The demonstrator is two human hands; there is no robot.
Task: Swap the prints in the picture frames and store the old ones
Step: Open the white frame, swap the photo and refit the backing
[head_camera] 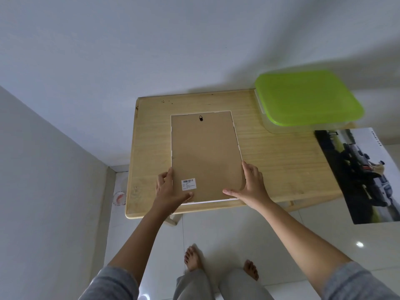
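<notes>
A white picture frame (205, 152) lies face down on the wooden table (281, 165), its brown backing board up, with a black hanger near the far edge and a barcode sticker near me. My left hand (170, 189) holds the frame's near left corner, thumb on the backing board. My right hand (252, 185) holds the near right corner, thumb flat on the board. A large print (365, 174) of a car scene lies at the table's right end, hanging over the edge.
A clear plastic box with a lime green lid (307, 98) stands at the table's far right corner. White walls close in behind and to the left. The floor is glossy white tile; my bare feet stand below the table's front edge.
</notes>
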